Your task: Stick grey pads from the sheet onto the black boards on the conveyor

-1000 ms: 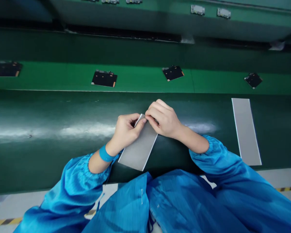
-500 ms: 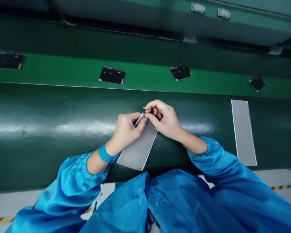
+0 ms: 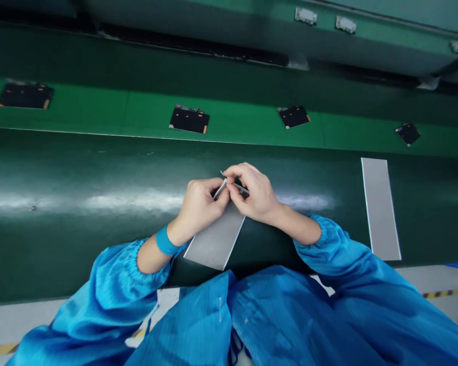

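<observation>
A flat grey rectangular sheet (image 3: 216, 239) with white edges lies slanted over the front of the dark green bench. My left hand (image 3: 203, 203) grips its upper left edge between thumb and fingers, and that edge bends up slightly. Against the sheet's top end, my right hand (image 3: 254, 195) is closed in a pinch at the corner. A small pale sliver shows at its fingertips; what exactly the fingers hold is too small to make out. The fingers partly cover the sheet's top end.
Another grey sheet (image 3: 381, 208) lies on the bench (image 3: 80, 244) at the right. Several black circuit boards, one of them a near board (image 3: 190, 119), sit along a bright green strip (image 3: 244, 124) behind. Small whitish parts (image 3: 306, 16) rest on a ledge at the back.
My right hand has turned and shifted slightly down and left at the sheet's top corner. The black boards on the green strip have moved rightward. My left hand keeps its grip.
</observation>
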Motion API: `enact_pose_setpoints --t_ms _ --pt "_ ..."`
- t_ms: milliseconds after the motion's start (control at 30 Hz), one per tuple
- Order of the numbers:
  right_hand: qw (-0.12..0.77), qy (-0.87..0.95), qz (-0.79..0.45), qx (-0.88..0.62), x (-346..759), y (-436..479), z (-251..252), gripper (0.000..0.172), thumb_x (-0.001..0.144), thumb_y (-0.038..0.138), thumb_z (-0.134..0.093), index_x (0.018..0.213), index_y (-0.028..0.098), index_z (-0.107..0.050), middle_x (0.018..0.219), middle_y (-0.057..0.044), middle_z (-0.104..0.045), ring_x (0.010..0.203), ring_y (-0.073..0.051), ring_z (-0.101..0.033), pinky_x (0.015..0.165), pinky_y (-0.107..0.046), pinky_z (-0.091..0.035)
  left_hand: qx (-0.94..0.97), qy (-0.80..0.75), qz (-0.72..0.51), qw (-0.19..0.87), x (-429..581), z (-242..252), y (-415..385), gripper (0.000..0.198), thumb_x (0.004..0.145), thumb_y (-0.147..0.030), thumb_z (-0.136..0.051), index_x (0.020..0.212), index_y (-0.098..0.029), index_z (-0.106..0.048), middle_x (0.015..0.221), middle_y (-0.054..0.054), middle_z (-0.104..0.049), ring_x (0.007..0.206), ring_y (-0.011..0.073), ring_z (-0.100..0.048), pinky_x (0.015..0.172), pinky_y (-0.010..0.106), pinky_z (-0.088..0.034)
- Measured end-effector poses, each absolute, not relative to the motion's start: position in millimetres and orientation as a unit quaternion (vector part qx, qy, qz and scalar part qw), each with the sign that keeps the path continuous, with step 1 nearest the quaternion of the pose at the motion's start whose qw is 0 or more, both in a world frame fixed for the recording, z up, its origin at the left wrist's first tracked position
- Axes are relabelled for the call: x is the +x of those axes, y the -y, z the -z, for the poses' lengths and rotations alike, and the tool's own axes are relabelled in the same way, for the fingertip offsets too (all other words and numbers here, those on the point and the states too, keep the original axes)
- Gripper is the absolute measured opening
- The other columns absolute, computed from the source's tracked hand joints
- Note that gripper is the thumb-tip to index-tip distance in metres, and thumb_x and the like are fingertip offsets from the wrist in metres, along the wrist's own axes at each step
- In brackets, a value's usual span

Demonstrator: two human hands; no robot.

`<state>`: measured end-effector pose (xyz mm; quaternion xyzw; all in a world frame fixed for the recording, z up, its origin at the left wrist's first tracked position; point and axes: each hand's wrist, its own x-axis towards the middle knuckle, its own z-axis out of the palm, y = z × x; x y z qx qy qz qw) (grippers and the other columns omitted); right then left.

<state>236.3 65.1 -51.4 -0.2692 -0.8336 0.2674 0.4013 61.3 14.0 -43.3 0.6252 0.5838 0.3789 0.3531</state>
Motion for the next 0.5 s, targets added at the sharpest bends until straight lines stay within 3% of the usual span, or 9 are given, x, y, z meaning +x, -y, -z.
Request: enact_pose_setpoints --t_ms 133,267,500 --pt "0.444 0.687 -0.456 -0.351 237.1 -82.0 57.7 0.027 0.104 0.032 -0.062 0.128 0.027 -0.052 0.093 0.0 -0.062 0.062 -0.013 -0.044 0.059 -0.03 -0.044 0.584 -0.581 -0.388 0.413 58.6 40.6 -17.5 0.033 0.092 -0.041 -0.066 0.07 -0.016 -0.069 0.062 0.001 -0.06 0.057 0.0132 -0.048 0.054 0.025 -0.034" --pt "0.52 0.585 -0.496 -0.377 244.3 -112.8 72.2 0.043 0.098 0.052 -0.074 0.122 0.028 -0.049 0.093 0.0 -0.06 0.072 -0.014 -0.052 0.061 -0.029 -0.046 0.534 -0.57 -0.423 0.461 50.9 40.0 -23.6 0.036 0.09 -0.048 -0.073 0.073 -0.016 -0.071 0.063 0.001 -0.06 0.056 0.0131 -0.049 0.049 0.023 -0.034" --pt "0.508 0.593 -0.496 -0.38 247.6 -118.3 70.6 0.045 0.091 0.05 -0.075 0.116 0.027 -0.046 0.086 0.002 -0.058 0.065 -0.013 -0.049 0.055 -0.027 -0.039 0.497 -0.547 -0.468 0.485 49.9 39.1 -22.6 0.041 0.09 -0.054 -0.076 0.079 -0.015 -0.072 0.068 0.003 -0.064 0.059 0.0137 -0.052 0.051 0.022 -0.04"
